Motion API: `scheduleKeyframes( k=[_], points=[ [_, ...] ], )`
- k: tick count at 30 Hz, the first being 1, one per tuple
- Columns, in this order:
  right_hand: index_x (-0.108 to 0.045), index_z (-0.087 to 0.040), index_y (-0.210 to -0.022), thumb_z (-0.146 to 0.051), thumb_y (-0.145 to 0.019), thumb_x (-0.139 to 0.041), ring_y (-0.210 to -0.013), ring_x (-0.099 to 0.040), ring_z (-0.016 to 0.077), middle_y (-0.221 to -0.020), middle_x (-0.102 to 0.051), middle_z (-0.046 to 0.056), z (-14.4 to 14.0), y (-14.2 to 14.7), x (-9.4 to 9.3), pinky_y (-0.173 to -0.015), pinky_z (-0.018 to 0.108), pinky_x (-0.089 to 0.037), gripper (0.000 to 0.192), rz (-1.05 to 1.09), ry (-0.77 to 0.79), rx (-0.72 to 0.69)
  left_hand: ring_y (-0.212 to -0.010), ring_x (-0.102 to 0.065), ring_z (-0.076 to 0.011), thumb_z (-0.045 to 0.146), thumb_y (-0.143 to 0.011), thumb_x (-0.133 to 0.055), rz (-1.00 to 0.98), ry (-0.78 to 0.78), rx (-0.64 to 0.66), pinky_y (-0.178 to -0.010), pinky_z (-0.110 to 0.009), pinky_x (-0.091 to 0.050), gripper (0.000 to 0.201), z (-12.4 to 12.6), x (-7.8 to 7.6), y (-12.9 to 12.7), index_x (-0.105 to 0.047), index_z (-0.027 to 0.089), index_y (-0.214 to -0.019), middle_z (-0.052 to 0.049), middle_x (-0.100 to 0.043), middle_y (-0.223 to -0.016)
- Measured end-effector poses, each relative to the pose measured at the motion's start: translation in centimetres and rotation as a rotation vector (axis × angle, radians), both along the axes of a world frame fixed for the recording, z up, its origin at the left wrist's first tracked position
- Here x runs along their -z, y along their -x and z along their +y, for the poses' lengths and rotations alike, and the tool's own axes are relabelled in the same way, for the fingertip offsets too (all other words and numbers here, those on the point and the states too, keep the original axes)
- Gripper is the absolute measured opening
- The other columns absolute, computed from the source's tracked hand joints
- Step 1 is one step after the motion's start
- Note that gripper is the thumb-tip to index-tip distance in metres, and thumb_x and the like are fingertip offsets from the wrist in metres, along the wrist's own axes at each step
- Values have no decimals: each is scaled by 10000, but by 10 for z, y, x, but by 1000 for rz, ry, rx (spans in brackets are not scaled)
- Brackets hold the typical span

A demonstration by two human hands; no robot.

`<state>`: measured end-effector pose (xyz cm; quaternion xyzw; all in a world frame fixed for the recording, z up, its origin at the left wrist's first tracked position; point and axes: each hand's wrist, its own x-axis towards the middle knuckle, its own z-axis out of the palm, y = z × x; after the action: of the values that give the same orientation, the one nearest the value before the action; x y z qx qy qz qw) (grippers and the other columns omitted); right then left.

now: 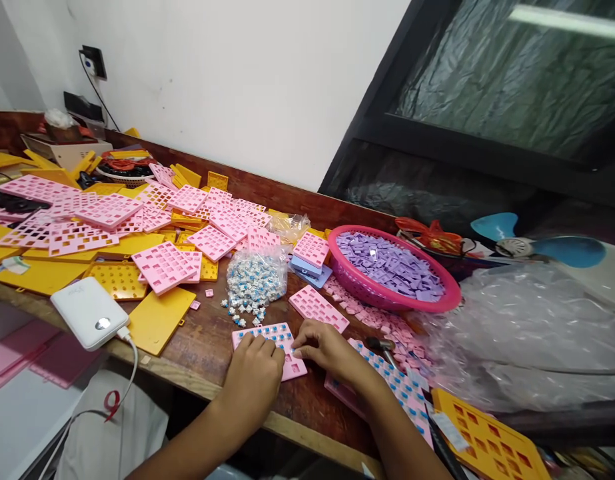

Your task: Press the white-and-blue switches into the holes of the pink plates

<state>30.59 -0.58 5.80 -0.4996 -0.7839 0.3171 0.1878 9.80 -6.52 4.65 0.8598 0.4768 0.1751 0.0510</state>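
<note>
Pink plate [291, 365] | left hand [254, 377] palm-down, fingers curled on it | right hand [327, 350] fingers pinching its edge

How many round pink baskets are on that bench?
1: the pink basket, full of purple caps, right of the hands. A darker basket sits far back left; piles may hide more.

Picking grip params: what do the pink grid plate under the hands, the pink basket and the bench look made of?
Pink grid plate: looks like moulded plastic, matte, with uniform colour and crisp square cut-outs. Both the left hand and right hand rest on it. Pink basket: probably plastic, slightly glossy, with a perforated wall. Bench: seemingly wood, dark brown with a paler front edge; varnish uncertain.
</note>
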Motion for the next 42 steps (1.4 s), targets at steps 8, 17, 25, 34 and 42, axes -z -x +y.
scheduleKeyframes(
  k=[8, 17, 25, 34, 42],
  points=[
    [-773, -179, -851, -169, -787, -735, -834, -679, 204, -882, -741, 48, -3, 0, -7, -777, 307, -512, 75, -18, 34, -15, -904, -608, -252, 167, -990, -527, -34, -58, -11, -825, -414, -436, 164, -1, 6, -3, -688, 184, -958, -55, -698, -917],
    [-776, -173, -858, -200, -795, -738, -859, -674, 212, -899, -743, 51, -3, -1, -10, -800, 313, -502, 79, 3, 58, -19, -930, -598, -258, 190, -991, -545, 10, -58, -82, -818, -408, -433, 162, -4, 6, -5, -707, 190, -1003, -66, -683, -990],
    [-776, -181, -877, -213, -809, -738, -869, -676, 213, -906, -749, 46, -2, -4, -8, -792, 302, -499, 85, 26, 69, -39, -899, -607, -240, 212, -1016, -521, 8, -75, -87, -799, -403, -425, 196, -3, 10, -3, -710, 200, -965, -52, -689, -954],
    [-778, -172, -874, -211, -805, -721, -828, -684, 205, -863, -757, 40, 0, -4, -3, -769, 299, -503, 97, 96, 96, -48, -917, -602, -241, 129, -948, -584, 102, -139, 15, -823, -403, -425, 149, -1, 7, -11, -725, 166, -975, -91, -682, -980],
    [-778, -182, -864, -280, -826, -750, -840, -675, 208, -877, -746, 44, -5, 1, -19, -772, 300, -490, 108, 44, 19, -64, -975, -605, -228, 284, -1012, -535, -220, 14, 10, -860, -384, -442, 194, 16, -11, 36, -709, 244, -1089, -40, -688, -1050]
  ],
)
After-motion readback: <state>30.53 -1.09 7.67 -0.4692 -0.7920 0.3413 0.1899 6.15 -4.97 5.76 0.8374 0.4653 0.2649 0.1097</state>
